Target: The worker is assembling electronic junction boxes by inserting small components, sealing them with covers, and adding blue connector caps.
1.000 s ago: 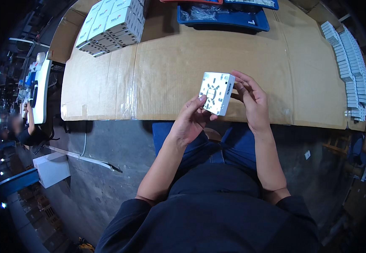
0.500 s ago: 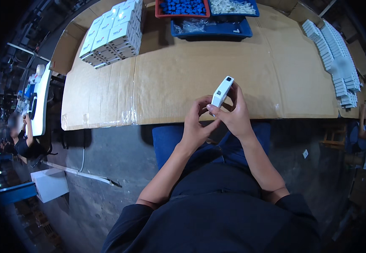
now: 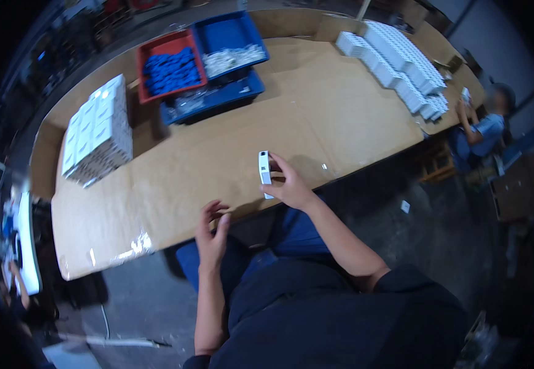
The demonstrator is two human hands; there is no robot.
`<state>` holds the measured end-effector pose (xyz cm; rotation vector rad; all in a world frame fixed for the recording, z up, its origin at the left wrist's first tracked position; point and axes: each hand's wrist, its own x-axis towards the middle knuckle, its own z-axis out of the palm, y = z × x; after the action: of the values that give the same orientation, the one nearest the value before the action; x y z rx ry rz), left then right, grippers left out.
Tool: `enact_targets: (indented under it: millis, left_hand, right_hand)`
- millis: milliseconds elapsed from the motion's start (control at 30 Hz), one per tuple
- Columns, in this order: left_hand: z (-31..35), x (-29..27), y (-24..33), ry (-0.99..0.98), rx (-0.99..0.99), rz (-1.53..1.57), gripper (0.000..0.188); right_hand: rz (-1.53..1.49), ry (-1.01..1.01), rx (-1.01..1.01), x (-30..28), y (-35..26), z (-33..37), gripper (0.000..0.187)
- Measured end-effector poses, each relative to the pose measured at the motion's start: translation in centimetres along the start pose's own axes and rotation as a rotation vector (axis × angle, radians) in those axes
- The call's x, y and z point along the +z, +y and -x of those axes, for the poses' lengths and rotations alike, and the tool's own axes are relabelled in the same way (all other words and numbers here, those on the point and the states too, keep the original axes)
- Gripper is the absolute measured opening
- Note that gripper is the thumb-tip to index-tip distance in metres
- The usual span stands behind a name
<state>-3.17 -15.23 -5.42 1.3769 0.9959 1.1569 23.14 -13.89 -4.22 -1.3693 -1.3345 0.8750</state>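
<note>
A slim white plastic box-shaped part point(image 3: 264, 174) with small dark square openings stands upright in my right hand point(image 3: 286, 182), whose thumb and fingers grip it from the right side. It is above the cardboard-covered table, not far from the front edge. My left hand point(image 3: 212, 230) is apart from it, lower and to the left at the table's edge. The left fingers are loosely curled and spread from the thumb, with nothing between them.
Stacked white parts point(image 3: 98, 130) stand at the left of the cardboard-covered table point(image 3: 187, 178). Behind are a red tray point(image 3: 142, 92) of blue pieces, a blue tray point(image 3: 224, 27) of white pieces and another blue tray point(image 3: 250, 88). Long white rows point(image 3: 396, 64) lie far right, near another person point(image 3: 485, 130).
My left hand has let go of the white part and moved away to the left. The right hand alone holds it now. The view has turned toward the right.
</note>
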Motion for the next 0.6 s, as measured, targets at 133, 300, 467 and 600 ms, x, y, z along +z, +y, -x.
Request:
enact_targets:
  millis: [133,300,467,600]
  left_hand:
    - [-0.7,0.3,-0.4,0.092,0.008,-0.016,0.032]
    - [-1.7,2.5,-1.0,0.068,0.059,-0.172,0.024]
    - [-3.5,5.6,-1.7,-0.026,0.147,-0.245,0.018]
    - [-6.5,8.9,-0.4,-0.136,0.329,-0.421,0.020]
  right_hand:
    - [-0.341,0.228,0.333,-5.2,4.7,-2.3,0.036]
    - [-0.387,0.629,0.092,-13.4,6.4,-5.2,0.029]
    - [-0.266,0.867,0.127,-24.7,6.7,-8.4,0.032]
    - [-0.157,1.131,0.027,-36.4,9.6,-11.7,0.027]
